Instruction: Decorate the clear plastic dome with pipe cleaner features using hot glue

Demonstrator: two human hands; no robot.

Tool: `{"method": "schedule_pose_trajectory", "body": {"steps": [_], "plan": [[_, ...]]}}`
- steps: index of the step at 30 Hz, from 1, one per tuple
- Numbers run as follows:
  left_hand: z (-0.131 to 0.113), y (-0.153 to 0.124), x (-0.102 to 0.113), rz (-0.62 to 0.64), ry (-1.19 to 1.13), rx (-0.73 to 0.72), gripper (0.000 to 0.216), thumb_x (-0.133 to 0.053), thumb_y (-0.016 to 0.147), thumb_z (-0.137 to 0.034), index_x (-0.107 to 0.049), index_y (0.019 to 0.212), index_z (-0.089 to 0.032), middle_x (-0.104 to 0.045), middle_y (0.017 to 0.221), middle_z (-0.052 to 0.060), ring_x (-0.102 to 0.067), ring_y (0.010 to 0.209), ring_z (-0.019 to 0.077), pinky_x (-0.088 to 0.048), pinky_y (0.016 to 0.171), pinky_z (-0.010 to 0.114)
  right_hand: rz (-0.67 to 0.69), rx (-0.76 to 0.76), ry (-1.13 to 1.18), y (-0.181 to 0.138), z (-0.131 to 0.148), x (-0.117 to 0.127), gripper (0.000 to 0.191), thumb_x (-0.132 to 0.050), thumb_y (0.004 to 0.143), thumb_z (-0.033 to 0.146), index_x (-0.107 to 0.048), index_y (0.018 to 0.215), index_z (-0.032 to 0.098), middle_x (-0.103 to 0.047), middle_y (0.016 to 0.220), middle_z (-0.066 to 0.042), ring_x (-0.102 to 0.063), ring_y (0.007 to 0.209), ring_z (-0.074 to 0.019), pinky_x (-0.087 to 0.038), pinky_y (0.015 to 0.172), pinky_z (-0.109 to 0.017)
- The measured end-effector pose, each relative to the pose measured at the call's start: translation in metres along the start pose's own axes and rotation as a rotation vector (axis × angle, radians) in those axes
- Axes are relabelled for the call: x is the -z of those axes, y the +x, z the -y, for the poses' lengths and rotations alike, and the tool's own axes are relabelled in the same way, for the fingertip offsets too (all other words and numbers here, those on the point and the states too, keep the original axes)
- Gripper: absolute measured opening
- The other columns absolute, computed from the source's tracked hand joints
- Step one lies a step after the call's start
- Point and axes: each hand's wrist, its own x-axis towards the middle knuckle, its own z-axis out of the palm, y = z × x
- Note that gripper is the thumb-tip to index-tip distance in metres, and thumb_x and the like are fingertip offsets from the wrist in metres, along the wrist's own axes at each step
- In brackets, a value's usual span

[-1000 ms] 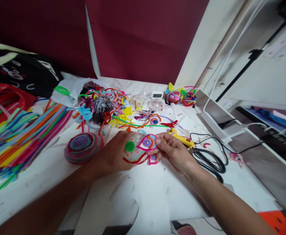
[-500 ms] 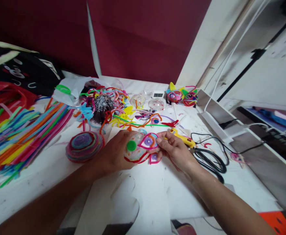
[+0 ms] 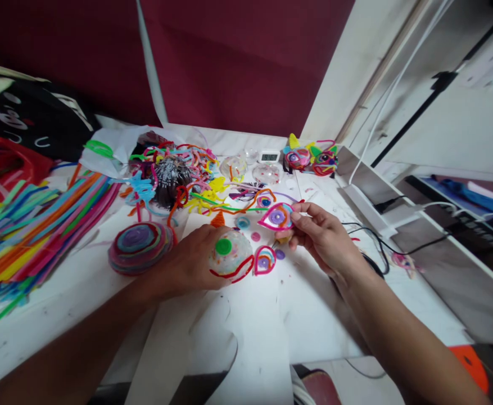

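My left hand [image 3: 191, 261] is wrapped round a clear ball [image 3: 230, 260] with a green round spot, a red pipe-cleaner mouth and a pink pipe-cleaner eye [image 3: 265, 261] at its right side. It rests on the white table [image 3: 271, 320]. My right hand [image 3: 324, 239] pinches a second pink eye shape [image 3: 276, 217] with a purple centre, held up and to the right of the ball, apart from it.
A coiled pipe-cleaner disc [image 3: 139, 246] lies left of the ball. Straight pipe cleaners [image 3: 35, 225] are piled at the far left, a tangle [image 3: 179, 174] behind. Finished decorated balls [image 3: 311, 158] and a small digital clock [image 3: 268, 156] stand at the back. Cables [image 3: 381, 247] run right.
My right hand has lifted the pink eye shape off the ball, up and to the right. The left hand still holds the ball; the view shifted slightly.
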Motion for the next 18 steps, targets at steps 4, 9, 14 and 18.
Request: {"method": "schedule_pose_trajectory", "body": {"steps": [4, 9, 14, 18], "plan": [[-0.005, 0.001, 0.007, 0.082, 0.027, 0.085, 0.085, -0.076, 0.059, -0.040, -0.046, 0.135, -0.017, -0.052, 0.131, 0.015, -0.051, 0.120, 0.0343, -0.043, 0.098, 0.043, -0.009, 0.019, -0.030, -0.006, 0.006, 0.006, 0.036, -0.080, 0.070, 0.038, -0.056, 0.090, 0.020, -0.069, 0.059, 0.001, -0.064, 0.048, -0.0146, -0.049, 0.044, -0.022], [-0.016, 0.009, 0.021, 0.064, 0.078, -0.023, 0.092, -0.076, 0.062, -0.056, -0.045, 0.138, -0.015, -0.046, 0.139, 0.017, -0.042, 0.129, 0.0360, -0.037, 0.105, 0.045, -0.037, 0.033, -0.019, -0.010, 0.007, 0.013, 0.033, -0.079, 0.071, 0.036, -0.056, 0.087, 0.020, -0.069, 0.059, 0.001, -0.062, 0.047, -0.0123, -0.049, 0.045, -0.020], [-0.046, 0.039, 0.022, 0.096, 0.125, -0.204, 0.039, -0.063, 0.082, -0.035, -0.064, 0.116, -0.016, -0.065, 0.108, 0.010, -0.060, 0.101, 0.0250, -0.044, 0.088, 0.035, -0.028, 0.044, 0.004, -0.010, 0.001, 0.018, 0.032, -0.079, 0.072, 0.036, -0.057, 0.090, 0.020, -0.070, 0.061, 0.001, -0.065, 0.050, -0.0142, -0.049, 0.045, -0.021], [-0.063, 0.071, 0.010, 0.281, 0.183, -0.211, 0.020, -0.064, 0.078, -0.028, -0.069, 0.092, -0.016, -0.067, 0.089, 0.006, -0.061, 0.084, 0.0211, -0.040, 0.069, 0.029, -0.013, 0.049, 0.007, -0.012, 0.000, 0.021, 0.032, -0.078, 0.073, 0.035, -0.057, 0.092, 0.020, -0.071, 0.063, 0.000, -0.064, 0.050, -0.0134, -0.050, 0.045, -0.021]]}}
